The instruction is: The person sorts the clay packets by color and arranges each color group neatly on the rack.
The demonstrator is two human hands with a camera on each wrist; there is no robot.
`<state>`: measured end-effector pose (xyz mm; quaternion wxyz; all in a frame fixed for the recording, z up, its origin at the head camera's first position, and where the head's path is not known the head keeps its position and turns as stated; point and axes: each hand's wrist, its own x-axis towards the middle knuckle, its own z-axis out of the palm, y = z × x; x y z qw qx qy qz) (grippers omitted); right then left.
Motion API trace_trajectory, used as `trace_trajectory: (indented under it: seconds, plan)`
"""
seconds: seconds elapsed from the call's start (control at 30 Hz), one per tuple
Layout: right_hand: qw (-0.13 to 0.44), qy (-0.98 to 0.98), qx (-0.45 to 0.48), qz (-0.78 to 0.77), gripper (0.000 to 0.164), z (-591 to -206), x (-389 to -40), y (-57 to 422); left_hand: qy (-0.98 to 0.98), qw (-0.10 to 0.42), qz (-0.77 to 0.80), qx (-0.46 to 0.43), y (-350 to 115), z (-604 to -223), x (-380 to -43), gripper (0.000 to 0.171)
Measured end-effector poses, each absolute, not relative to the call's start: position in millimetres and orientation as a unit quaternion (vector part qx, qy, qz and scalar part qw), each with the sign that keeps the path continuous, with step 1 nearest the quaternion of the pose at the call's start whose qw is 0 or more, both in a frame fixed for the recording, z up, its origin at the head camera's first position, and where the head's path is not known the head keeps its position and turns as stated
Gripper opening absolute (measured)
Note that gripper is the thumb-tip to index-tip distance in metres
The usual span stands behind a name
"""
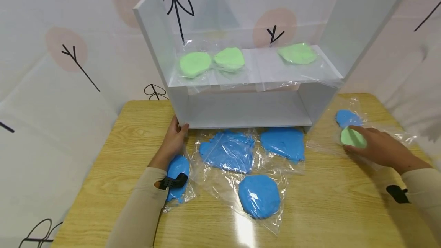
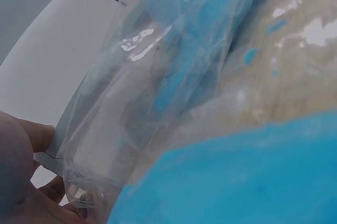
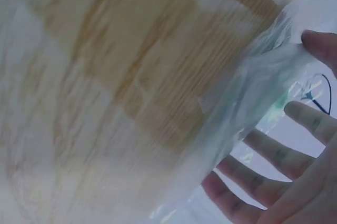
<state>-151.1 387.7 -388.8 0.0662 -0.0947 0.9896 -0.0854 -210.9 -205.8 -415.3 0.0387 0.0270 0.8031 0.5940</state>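
In the head view my left hand [image 1: 173, 139] grips the lower left corner of a white shelf unit [image 1: 241, 112]. The left wrist view shows its thumb [image 2: 39, 134] on one face of the panel, other fingers behind. At the right, my right hand [image 1: 377, 146] holds a clear bag with flattened green dough [image 1: 352, 137] between thumb and index finger. A bag of blue dough [image 1: 347, 118] lies just beyond it. In the right wrist view the right hand's fingers [image 3: 274, 155] are spread beside the crinkled bag [image 3: 237, 98].
Three bagged green pieces [image 1: 195, 64] lie on the unit's upper shelf. In front of it, several bagged blue slabs [image 1: 260, 196] lie on the wooden table [image 1: 341, 202]; one blue slab [image 1: 177, 167] is under my left wrist. A patterned cloth [image 1: 86, 18] hangs behind.
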Motion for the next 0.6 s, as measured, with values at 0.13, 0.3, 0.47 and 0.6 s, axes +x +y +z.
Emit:
trace_trajectory:
  seconds: [0.13,0.3,0.47,0.6]
  plan:
    - [0.063,0.99,-0.099,-0.072,0.073,-385.8,-149.5,382.5,0.804,0.036,0.593,0.029,-205.8,-415.3,-211.0,0.061]
    - [0.064,0.991,-0.1,-0.063,0.068,-381.2,-147.3,374.7,0.8,0.034,0.598,0.035,-204.6,-413.8,-210.2,0.06]
    - [0.057,0.991,-0.105,-0.065,0.053,-375.3,-147.2,363.7,0.798,0.031,0.601,0.035,-204.8,-414.2,-210.7,0.061]
    - [0.043,0.99,-0.12,-0.065,0.042,-370.3,-145.4,356.6,0.796,0.035,0.603,0.032,-205.0,-414.5,-211.9,0.061]
